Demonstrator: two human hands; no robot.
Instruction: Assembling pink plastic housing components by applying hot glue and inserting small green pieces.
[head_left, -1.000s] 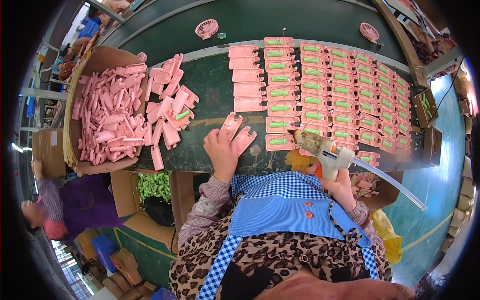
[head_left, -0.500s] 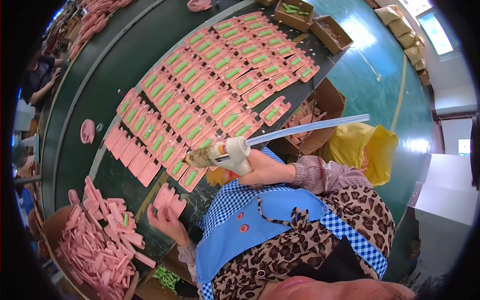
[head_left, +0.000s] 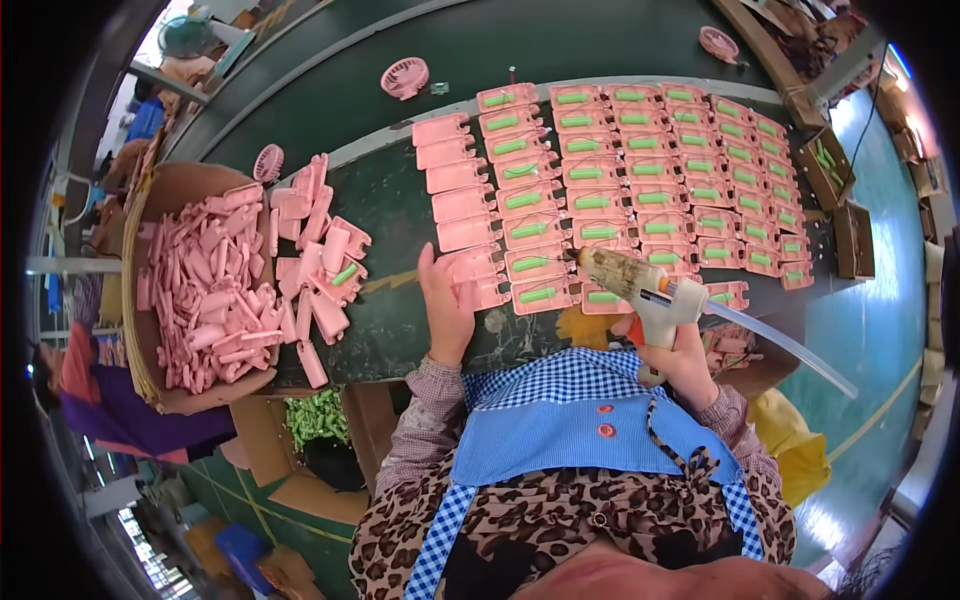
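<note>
My right hand is closed round the handle of a white glue gun, whose stained nozzle points left over the near edge of the rows. A long clear glue stick sticks out of its back. My left hand has its fingers and thumb about the left ends of the nearest pink plastic shells, at the near end of a column of empty shells. To the right lie many rows of pink shells, each with a green cylinder and thin wires in it.
At the left stands a cardboard box full of pink parts, with a loose heap of pink parts beside it. Green pieces fill a box below the table. Round pink grilles lie at the back. Small boxes stand at the right end.
My view has turned left. My left hand and the pink shells by it have moved up against the column of empty shells. The glue gun is still in my right hand.
</note>
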